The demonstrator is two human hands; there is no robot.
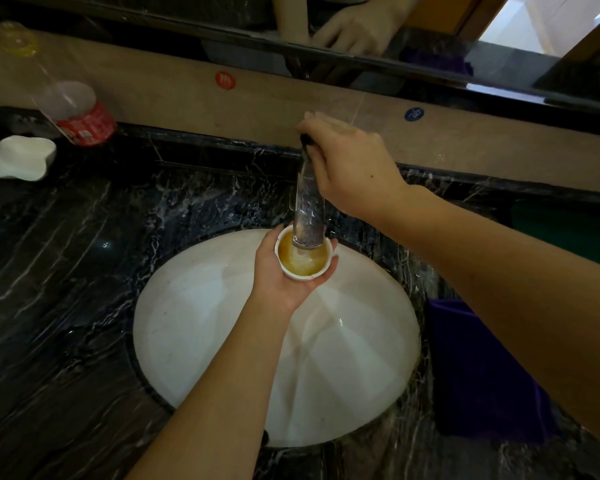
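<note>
Marble surface [66, 271], dark and veined, fills the room's corner, and set into it is the white basin [205, 323], which serves as the fixed point for everything else. To the right of the basin lies a purple cloth [482, 368], probably kept near for wiping. Well beyond the basin's left rim, by the wall, a plastic bottle [80, 112] with a red label stands tilted, out of the splash zone, with a white moulded piece [21, 157] beside it. At the basin's far edge rises 1 tap [308, 209]. The right hand [354, 164] reaches over it, fingers curled round the dark knob [306, 140] on top, seemingly to govern the flow. The left hand [278, 271] is held above the far part of the basin, fingers cupped round a small white cup [303, 263] lying in the palm. The cup sits directly under the spout, mouth up, amber residue inside, apparently so rinsing water lands in it and any spill falls into the basin.
</note>
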